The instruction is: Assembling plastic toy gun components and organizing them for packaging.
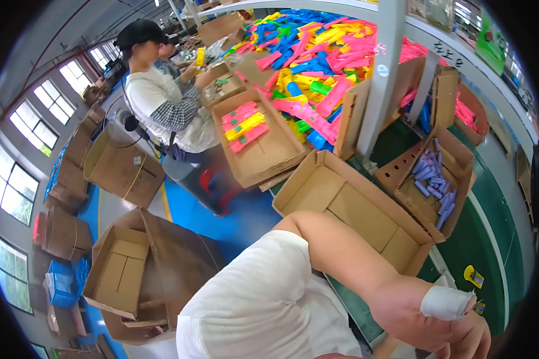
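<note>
Floor, left: stacked cartons (66, 233) along the windows; an open box (118, 272) lying empty beside a brown flap.

Upper left: a co-worker (161, 102) in a dark cap, seated, hands (202, 75) at a small box.

Centre: tray box (260, 140) holding a few pink and yellow pieces; behind it a heap of plastic parts (317, 54), pink, yellow, blue, green.

Centre right: empty box (353, 209) on the green table (491, 227), near the wearer's arm.

Right: box of lilac tubes (434, 179).

Lower right: one hand (443, 329), side unclear, thumb wrapped in white tape, over the table edge. Fingers cut off by the frame; cannot tell their state. Other hand unseen.
</note>
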A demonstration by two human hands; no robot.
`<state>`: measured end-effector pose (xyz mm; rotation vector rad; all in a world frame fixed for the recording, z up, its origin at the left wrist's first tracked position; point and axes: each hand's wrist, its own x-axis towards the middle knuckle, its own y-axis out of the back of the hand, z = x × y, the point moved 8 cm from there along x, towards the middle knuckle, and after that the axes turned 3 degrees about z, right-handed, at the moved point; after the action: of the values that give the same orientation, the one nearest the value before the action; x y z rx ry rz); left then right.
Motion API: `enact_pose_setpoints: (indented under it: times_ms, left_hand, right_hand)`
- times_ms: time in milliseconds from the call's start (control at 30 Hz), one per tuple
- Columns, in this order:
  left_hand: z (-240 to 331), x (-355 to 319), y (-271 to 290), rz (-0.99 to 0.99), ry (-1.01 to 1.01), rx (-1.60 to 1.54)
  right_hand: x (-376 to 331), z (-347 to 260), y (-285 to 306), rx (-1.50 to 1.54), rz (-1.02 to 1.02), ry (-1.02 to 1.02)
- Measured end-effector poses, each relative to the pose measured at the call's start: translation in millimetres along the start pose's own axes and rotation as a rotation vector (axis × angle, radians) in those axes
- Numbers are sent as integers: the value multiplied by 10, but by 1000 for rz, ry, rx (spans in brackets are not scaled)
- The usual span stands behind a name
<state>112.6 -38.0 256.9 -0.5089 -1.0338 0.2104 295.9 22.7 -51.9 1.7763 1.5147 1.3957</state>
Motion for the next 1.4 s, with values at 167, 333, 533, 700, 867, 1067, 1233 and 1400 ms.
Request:
enact_pose_setpoints:
  times_ms: [167, 333, 533, 700, 867, 1067, 1233, 1400]
  left_hand:
    - [57, -343, -109, 21, -13, 118]
    - [112, -583, -195, 51, -48, 102]
    - [56, -786, -35, -5, 54, 177]
    - [-65, -880, 126, 13, 183, 447]
    - [-599, -1180, 478, 106, 713, 386]
    - [967, -1963, 879, 334, 477, 1094]
    - [3517, -3874, 1105, 1519, 515, 2061]
    - [4706, -5129, 614, 2151, 630, 2462]
  right_hand:
    - [-149, -145, 128, -153, 39, 1]
    - [-129, -257, 108, -305, 79, 17]
    - [-153, -125, 208, -482, 156, -33]
    - [-133, 31, 245, -624, 205, -70]
    - [-105, 201, 182, -739, 219, -99]
    - [-194, 410, 227, -885, 120, 44]
    - [-206, 587, 221, -283, 392, -120]
    - [543, -1087, 765, -295, 311, 62]
